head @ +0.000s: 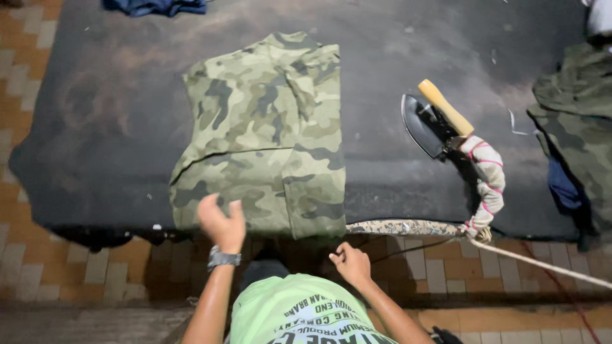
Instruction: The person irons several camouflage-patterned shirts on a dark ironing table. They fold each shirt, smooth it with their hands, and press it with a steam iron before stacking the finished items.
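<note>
While only the head view is available, it shows the whole work area from above. A folded camouflage garment [264, 137] lies flat on a dark padded desk [95, 127], with its long axis running away from the person, from the near edge of the desk towards the far side. Its near hem sits at the near edge of the desk.

The left hand [221, 220] is raised over the near left corner of the camouflage garment. Its grip is open, fingers loosely spread, and it holds nothing; whether the fingertips touch the cloth cannot be told. A wristwatch [223, 258] is on that wrist. The right hand [349, 262] is just short of the near right corner of the camouflage garment, off the desk edge, with fingers curled loosely inwards; nothing can be seen in its grip. The left hand is the nearer of the two to the cloth, and the garment lies directly ahead of both.

To the right of the camouflage garment, well apart from it, a flat iron [428, 124] with a pale wooden handle rests on the desk. Its cloth-wrapped cord [488, 185] runs back to the near edge. Further right lies a second camouflage piece [574, 121]. A blue cloth [156, 6] lies beyond the garment at the far edge. No containers are visible.
</note>
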